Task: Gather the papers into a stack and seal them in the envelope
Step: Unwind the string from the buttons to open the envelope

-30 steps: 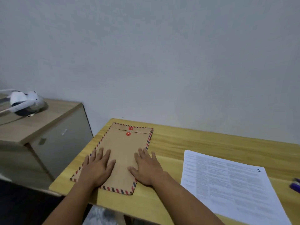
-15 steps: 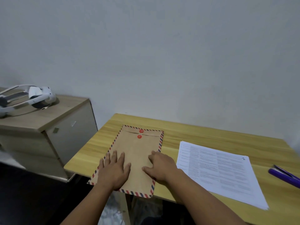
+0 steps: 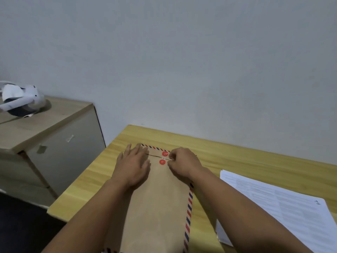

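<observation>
While the brown envelope (image 3: pixel 160 201) lies flat on the wooden table (image 3: pixel 237 157), its far end is covered by both hands. The left hand (image 3: pixel 134 166) is laid flat on the envelope's upper left part, fingers straight and spread, reaching to the flap's edge. The right hand (image 3: pixel 184 164) is curled at the upper right of the envelope, just beside the two red button discs (image 3: pixel 163 157); its fingertips are brought together at what looks like a thin string between the discs, though whether the string is actually pinched cannot be told.

The envelope's long axis is run from the near table edge away toward the wall, with the flap end and the discs pointed to the far side. Its red-and-blue striped border is seen along the right edge and the far edge.

The envelope's left edge is hidden under the left forearm, and its near end is cut off by the frame. To the envelope's right, a stack of printed papers (image 3: pixel 277 203) is laid, apart from it and partly cut off; the print is too small to read.
</observation>
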Demonstrator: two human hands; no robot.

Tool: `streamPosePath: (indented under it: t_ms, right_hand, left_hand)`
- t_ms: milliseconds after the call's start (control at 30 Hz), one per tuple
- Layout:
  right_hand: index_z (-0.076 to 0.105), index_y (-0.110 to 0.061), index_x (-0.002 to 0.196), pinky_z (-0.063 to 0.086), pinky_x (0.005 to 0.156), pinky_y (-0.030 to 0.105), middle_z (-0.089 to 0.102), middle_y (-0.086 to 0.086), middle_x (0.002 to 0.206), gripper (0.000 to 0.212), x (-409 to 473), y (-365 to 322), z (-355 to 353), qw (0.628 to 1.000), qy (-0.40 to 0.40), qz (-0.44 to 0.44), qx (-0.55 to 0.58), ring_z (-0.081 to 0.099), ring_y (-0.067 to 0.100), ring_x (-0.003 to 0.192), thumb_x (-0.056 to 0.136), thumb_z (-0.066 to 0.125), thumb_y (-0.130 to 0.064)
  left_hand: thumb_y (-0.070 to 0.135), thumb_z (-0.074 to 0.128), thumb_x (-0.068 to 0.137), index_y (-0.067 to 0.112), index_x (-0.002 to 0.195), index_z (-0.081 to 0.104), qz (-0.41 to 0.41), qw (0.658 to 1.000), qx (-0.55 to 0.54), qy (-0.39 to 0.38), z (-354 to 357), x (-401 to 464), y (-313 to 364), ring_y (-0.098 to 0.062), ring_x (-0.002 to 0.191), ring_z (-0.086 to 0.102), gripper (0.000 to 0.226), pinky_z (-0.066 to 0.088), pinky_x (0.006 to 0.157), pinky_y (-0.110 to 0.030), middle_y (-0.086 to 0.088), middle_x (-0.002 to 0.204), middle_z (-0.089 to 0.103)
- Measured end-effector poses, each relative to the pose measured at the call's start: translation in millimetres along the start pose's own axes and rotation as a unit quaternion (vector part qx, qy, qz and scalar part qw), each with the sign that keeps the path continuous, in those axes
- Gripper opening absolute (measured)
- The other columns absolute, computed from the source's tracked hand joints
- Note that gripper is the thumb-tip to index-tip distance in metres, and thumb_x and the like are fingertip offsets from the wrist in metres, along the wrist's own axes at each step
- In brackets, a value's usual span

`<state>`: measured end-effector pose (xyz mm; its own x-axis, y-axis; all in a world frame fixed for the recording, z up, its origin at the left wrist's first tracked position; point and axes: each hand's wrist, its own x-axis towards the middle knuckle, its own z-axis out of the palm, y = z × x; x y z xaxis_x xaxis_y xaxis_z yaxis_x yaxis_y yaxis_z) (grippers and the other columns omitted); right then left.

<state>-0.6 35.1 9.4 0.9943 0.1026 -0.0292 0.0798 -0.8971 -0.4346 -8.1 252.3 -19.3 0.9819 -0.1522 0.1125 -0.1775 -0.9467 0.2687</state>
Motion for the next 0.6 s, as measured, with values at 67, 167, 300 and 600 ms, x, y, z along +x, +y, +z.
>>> streamPosePath:
  t_ms: [67, 167, 300, 600]
  right_hand:
    - [0.072, -0.023, 0.128, 0.055, 0.097, 0.036, 0.07, -0.001, 0.132, 0.035, 21.1, 0.3, 1.8, 1.0, 0.001, 0.001, 0.004, 0.064, 0.023, 0.119, 0.094, 0.062, -0.027]
    - [0.07, -0.026, 0.128, 0.055, 0.097, 0.038, 0.067, -0.002, 0.133, 0.035, 43.7, 3.8, 2.8, 1.0, -0.01, 0.008, -0.019, 0.062, 0.023, 0.12, 0.095, 0.06, -0.027]
    - [0.073, -0.025, 0.121, 0.054, 0.091, 0.035, 0.069, -0.001, 0.13, 0.027, 62.5, 8.6, 0.5, 1.0, -0.01, -0.003, -0.03, 0.063, 0.023, 0.117, 0.096, 0.063, -0.027]
    - [0.078, -0.032, 0.117, 0.057, 0.083, 0.035, 0.076, -0.005, 0.115, 0.027, 85.3, -5.3, -14.1, 0.962, -0.051, -0.145, -0.226, 0.068, 0.022, 0.105, 0.098, 0.062, -0.023]
  left_hand:
    - [0.057, 0.03, 0.102, 0.035, 0.158, 0.028, 0.02, 1.0, 0.003, -0.021, 8.5, 12.6, -5.4, -0.023, 0.158, 0.001, 0.06, 0.01, 0.125, -0.053, 0.005, 0.171, 0.012]
    - [0.065, 0.012, 0.094, 0.037, 0.159, 0.026, 0.031, 0.999, 0.021, -0.021, 22.7, 12.2, -10.4, -0.016, 0.158, 0.003, 0.072, 0.003, 0.126, -0.051, 0.009, 0.17, 0.013]
    - [0.065, 0.012, 0.093, 0.04, 0.158, 0.027, 0.034, 0.999, 0.013, -0.004, 28.0, 11.1, -13.8, -0.013, 0.157, 0.003, 0.071, 0.001, 0.126, -0.05, 0.011, 0.169, 0.014]
    - [0.063, 0.013, 0.094, 0.04, 0.158, 0.027, 0.034, 0.999, 0.007, 0.005, 29.4, 11.1, -13.1, -0.013, 0.157, 0.002, 0.069, -0.002, 0.126, -0.049, 0.012, 0.169, 0.014]
